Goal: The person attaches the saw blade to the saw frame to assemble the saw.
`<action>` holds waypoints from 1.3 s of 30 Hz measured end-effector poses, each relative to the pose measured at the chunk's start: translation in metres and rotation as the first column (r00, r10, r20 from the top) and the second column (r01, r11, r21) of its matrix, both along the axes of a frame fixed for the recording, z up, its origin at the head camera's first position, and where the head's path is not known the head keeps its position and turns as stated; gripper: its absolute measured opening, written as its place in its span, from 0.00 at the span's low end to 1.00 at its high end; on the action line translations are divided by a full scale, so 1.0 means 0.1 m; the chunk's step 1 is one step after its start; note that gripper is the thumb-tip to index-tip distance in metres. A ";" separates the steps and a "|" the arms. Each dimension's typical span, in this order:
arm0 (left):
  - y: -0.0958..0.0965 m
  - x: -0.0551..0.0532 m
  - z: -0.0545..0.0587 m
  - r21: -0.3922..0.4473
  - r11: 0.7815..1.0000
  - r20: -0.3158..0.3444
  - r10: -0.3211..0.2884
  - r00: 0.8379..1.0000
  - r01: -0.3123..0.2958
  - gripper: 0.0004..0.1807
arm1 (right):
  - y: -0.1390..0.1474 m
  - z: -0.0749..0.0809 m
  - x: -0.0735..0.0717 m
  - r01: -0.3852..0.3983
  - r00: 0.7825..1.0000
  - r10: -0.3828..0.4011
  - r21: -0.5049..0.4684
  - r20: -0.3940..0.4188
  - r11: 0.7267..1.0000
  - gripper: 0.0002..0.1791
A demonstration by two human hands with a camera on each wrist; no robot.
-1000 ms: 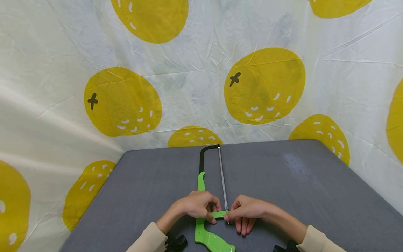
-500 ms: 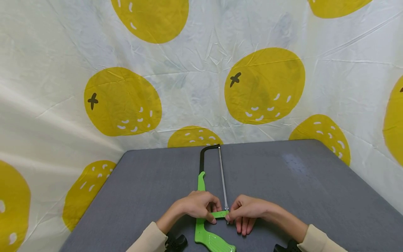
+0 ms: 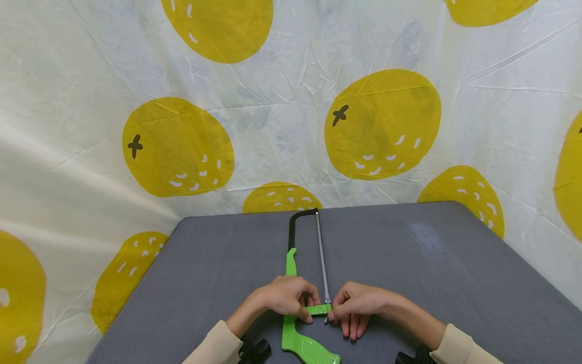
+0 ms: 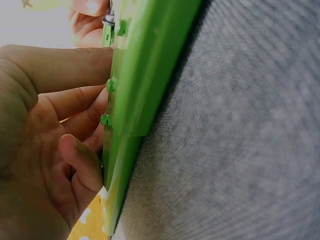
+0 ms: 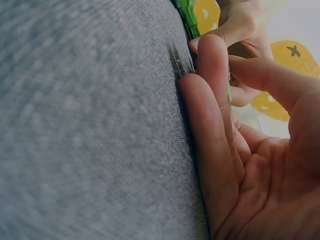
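Note:
A hacksaw with a green handle (image 3: 311, 350) and a black front frame (image 3: 292, 230) lies flat on the table in the head view. Its thin metal blade (image 3: 322, 258) runs along the right side. My left hand (image 3: 288, 297) grips the green crosspiece (image 3: 317, 310) near the handle, thumb on the near side and fingers on the far side. At the blade's near end, thumb and index finger of my right hand (image 3: 361, 302) pinch a small metal fastener (image 3: 326, 320), mostly hidden by them. The right hand's other fingers (image 5: 210, 130) rest on the table.
The grey cloth-covered table (image 3: 227, 253) extends around the saw on both sides. A white curtain (image 3: 282, 136) printed with yellow fruit hangs behind and to the left of it. Sleeves and dark wrist devices (image 3: 254, 350) are at the bottom edge.
My right thumb has shifted slightly to the right at the metal fastener, whose visible end now sits a little further left. The left hand and the hacksaw stay in place.

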State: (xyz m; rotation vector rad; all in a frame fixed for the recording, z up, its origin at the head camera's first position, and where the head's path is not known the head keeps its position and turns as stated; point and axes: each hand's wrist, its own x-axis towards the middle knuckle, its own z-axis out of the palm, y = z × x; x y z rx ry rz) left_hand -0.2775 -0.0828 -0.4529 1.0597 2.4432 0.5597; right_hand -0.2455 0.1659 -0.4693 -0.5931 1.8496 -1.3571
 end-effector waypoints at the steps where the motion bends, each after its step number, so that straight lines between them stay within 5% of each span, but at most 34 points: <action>1: 0.00 0.00 0.00 0.000 1.000 0.002 0.000 1.000 0.000 0.11 | 0.00 0.00 0.00 -0.002 1.000 0.002 -0.001 0.000 1.000 0.24; 39: 0.00 0.00 0.01 -0.004 1.000 -0.012 0.005 1.000 -0.005 0.11 | 0.01 -0.01 -0.02 -0.018 1.000 0.019 -0.017 0.021 1.000 0.20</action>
